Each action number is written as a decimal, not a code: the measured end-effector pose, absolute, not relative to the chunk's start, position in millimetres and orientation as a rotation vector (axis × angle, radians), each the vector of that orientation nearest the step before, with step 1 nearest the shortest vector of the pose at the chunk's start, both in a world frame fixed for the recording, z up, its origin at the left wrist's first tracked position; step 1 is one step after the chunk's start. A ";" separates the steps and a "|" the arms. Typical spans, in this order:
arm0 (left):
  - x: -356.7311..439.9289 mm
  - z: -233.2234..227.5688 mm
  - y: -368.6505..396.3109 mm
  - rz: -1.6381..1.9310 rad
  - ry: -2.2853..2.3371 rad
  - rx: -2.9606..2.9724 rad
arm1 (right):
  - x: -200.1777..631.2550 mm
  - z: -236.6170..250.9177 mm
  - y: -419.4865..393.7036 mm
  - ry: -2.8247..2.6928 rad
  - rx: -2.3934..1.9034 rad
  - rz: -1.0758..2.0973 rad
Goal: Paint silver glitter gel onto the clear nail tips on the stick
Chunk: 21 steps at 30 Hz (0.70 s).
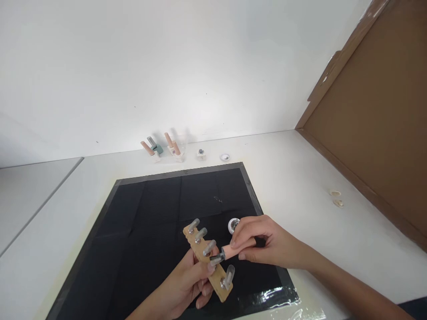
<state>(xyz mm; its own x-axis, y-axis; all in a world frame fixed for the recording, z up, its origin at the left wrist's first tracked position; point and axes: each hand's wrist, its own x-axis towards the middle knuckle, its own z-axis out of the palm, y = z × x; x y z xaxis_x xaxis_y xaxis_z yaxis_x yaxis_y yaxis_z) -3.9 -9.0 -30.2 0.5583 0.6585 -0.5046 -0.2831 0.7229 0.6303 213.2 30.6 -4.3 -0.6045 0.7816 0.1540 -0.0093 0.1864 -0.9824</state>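
My left hand (187, 284) grips a wooden strip (208, 262) that carries several clear nail tips on stubs, tilted over the black mat (143, 231). My right hand (267, 244) holds a pink nail polish brush (233, 251) whose tip touches one of the middle nail tips on the strip. Just beyond my right fingers a small round white jar (232, 224) stands on the mat.
Along the wall stand several small bottles (162, 149), a tiny jar (200, 154) and a lid (225, 157). Two small pale rings (336, 198) lie on the white table at right. A brown cardboard panel (373, 129) leans on the right.
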 end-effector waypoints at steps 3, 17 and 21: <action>-3.4 -29.8 -8.7 0.592 0.776 0.530 | 212.0 -3.7 30.2 -1.812 -0.714 1.444; -6.0 -33.0 -9.0 0.616 0.760 0.586 | 214.3 -4.3 30.8 -1.646 -0.618 1.432; -2.0 -32.7 -7.9 0.639 0.793 0.732 | 213.8 -1.9 28.6 -1.660 -0.597 1.470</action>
<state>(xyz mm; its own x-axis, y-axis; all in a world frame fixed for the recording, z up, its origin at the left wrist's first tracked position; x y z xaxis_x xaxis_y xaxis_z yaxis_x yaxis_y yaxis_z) -2.0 -7.9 -32.7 0.5460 0.7383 -0.3960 -0.2300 0.5866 0.7765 213.8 28.6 -1.9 -0.5516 0.7913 0.2638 -0.1662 0.2057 -0.9644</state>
